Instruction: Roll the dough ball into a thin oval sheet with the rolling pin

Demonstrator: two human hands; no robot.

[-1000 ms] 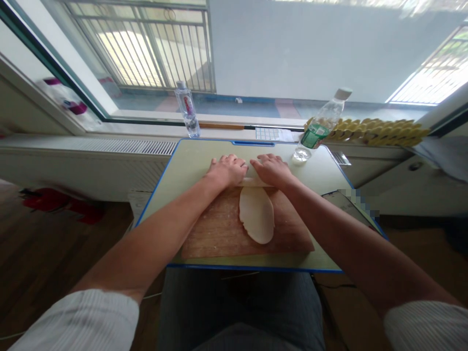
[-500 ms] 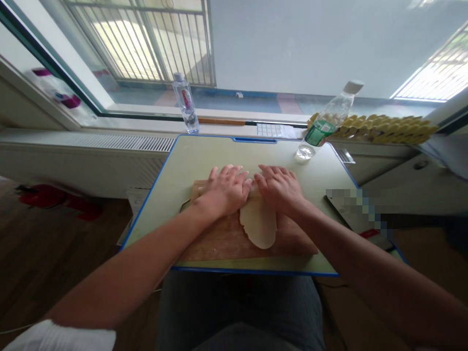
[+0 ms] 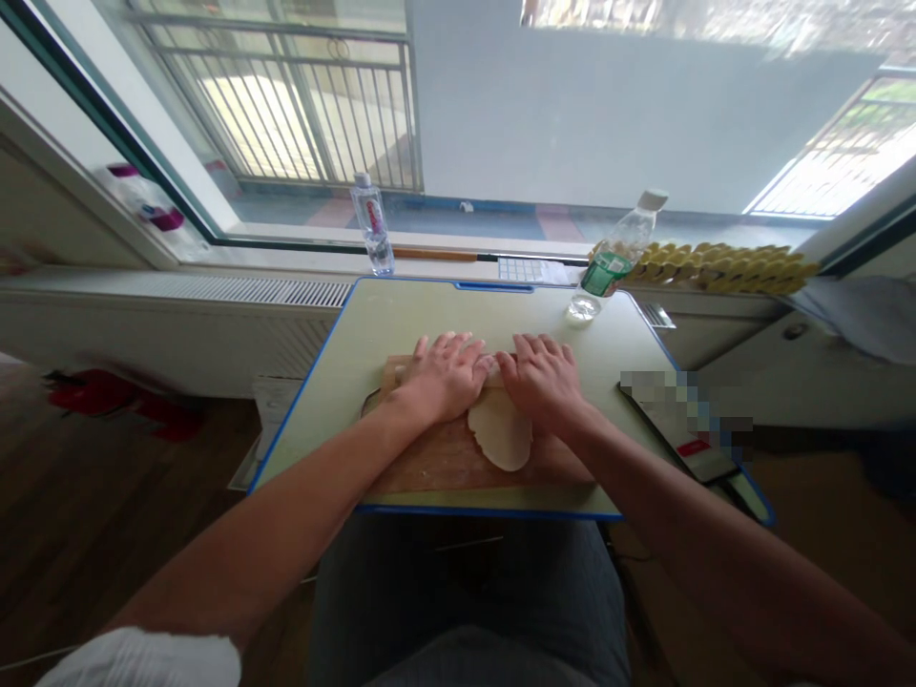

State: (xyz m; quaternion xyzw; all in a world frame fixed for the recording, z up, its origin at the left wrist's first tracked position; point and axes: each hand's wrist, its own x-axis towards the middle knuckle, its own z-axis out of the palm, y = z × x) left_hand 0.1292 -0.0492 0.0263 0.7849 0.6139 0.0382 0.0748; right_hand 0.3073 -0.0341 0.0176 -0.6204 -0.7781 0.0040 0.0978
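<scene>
A flattened oval of pale dough (image 3: pixel 501 437) lies on a wooden board (image 3: pixel 429 466), its near end showing between my forearms. My left hand (image 3: pixel 447 372) is laid flat with fingers stretched forward, over the far part of the board. Beside it, my right hand (image 3: pixel 542 377) is in the same flat pose, palm down, with the thumbs nearly touching. Both press on what looks like a pale rolling pin (image 3: pixel 495 374), mostly hidden beneath them. The far end of the dough is covered by the hands.
The board rests on a small blue-edged table (image 3: pixel 336 367). A green-labelled bottle (image 3: pixel 607 272) stands at its back right, and a flat dark-edged device (image 3: pixel 687 444) lies at the right. Another bottle (image 3: pixel 373 229) and yellow packaging (image 3: pixel 722 267) are by the window.
The camera view has shifted slightly. Both hands stay flat and side by side over the far part of the dough, and less of the dough's length shows toward me.
</scene>
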